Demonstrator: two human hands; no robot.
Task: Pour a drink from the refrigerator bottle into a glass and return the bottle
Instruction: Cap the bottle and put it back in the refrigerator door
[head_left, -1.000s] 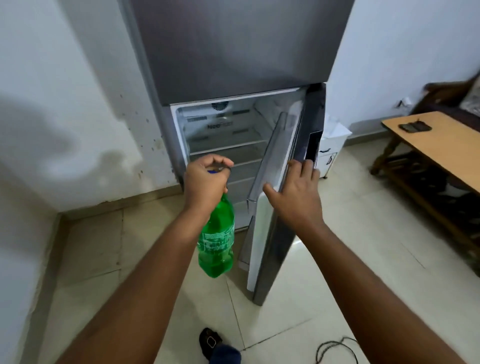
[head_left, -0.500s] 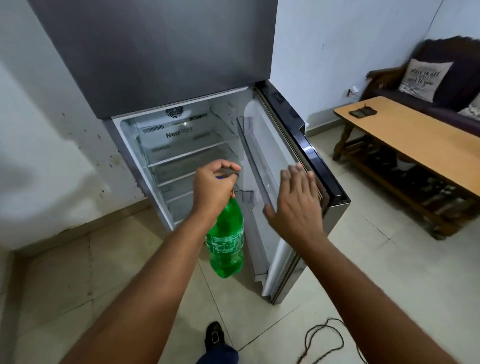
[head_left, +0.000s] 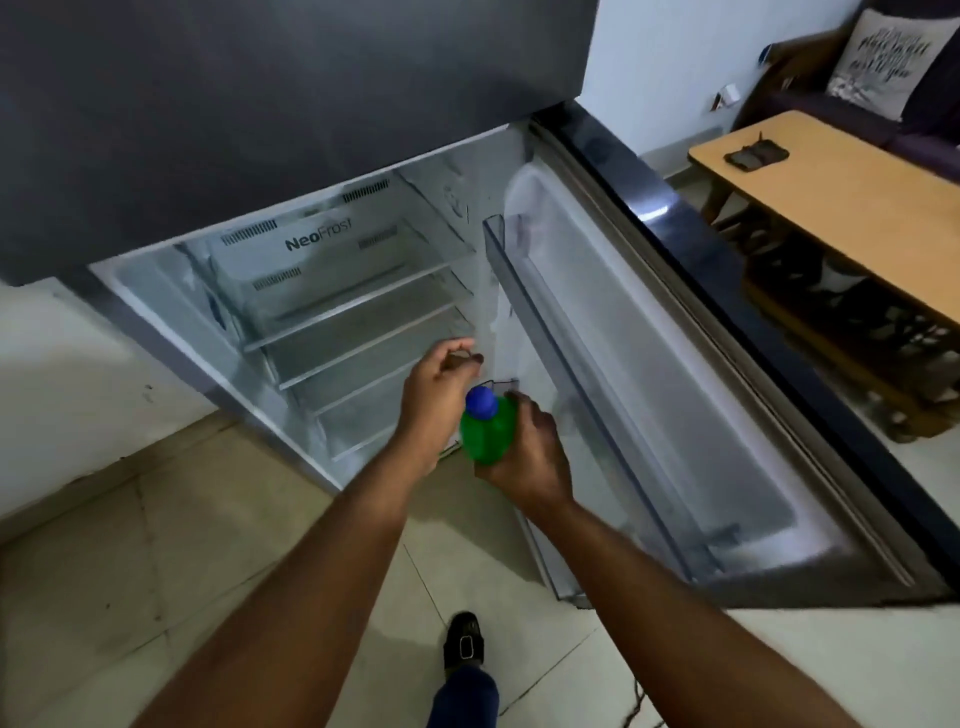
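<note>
A green plastic bottle (head_left: 488, 431) with a blue cap stands upright in front of the open refrigerator (head_left: 332, 312), seen from above. My right hand (head_left: 530, 457) wraps around its body from the right. My left hand (head_left: 441, 384) hovers just left of the cap with its fingers loosely curled and holds nothing. The refrigerator door (head_left: 675, 395) stands wide open to the right, with a clear door rack (head_left: 561, 374) running along its inner side. The bottle's lower part is hidden by my hands. No glass is in view.
The refrigerator's glass shelves hold nothing. A wooden table (head_left: 852, 208) with a dark phone (head_left: 756, 155) stands at the right, a sofa with a cushion (head_left: 888, 57) behind it. My shoe (head_left: 464, 642) and a cable (head_left: 636, 701) are on the tiled floor.
The bottle has passed from my left hand to my right hand, which has left the door. My left hand has let go of the cap. The view has moved closer and the door stands wider.
</note>
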